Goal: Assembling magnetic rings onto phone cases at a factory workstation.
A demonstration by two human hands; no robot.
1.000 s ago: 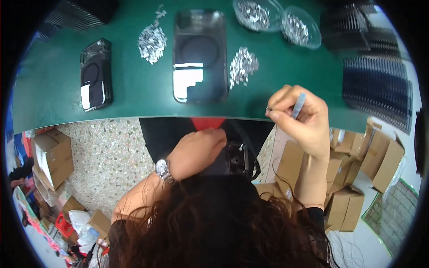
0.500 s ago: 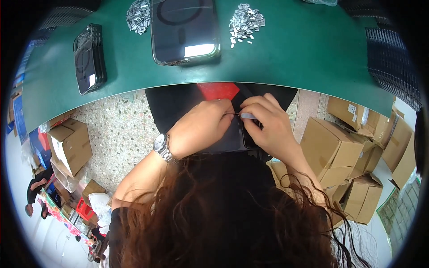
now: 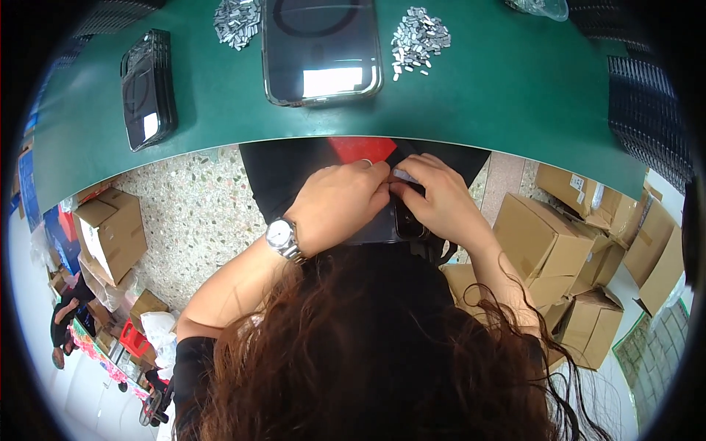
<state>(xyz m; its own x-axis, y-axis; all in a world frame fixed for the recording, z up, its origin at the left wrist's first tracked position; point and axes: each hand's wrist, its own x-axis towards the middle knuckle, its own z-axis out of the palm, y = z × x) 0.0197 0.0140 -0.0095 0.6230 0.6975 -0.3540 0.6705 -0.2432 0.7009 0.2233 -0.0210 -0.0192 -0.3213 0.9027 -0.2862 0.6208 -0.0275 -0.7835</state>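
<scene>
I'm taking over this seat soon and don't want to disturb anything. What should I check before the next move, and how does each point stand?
1. Hands together: ok; left hand and right hand meet below the front edge of the green table.
2. Pale tool in the right hand: ok; partly covered by the fingers.
3. Anything between the left fingertips: cannot tell; hidden.
4. Silvery piles apart: ok; left pile and right pile flank the middle dark case.
5. Middle dark case wholly in view: not ok; the picture's top cuts it off.
</scene>
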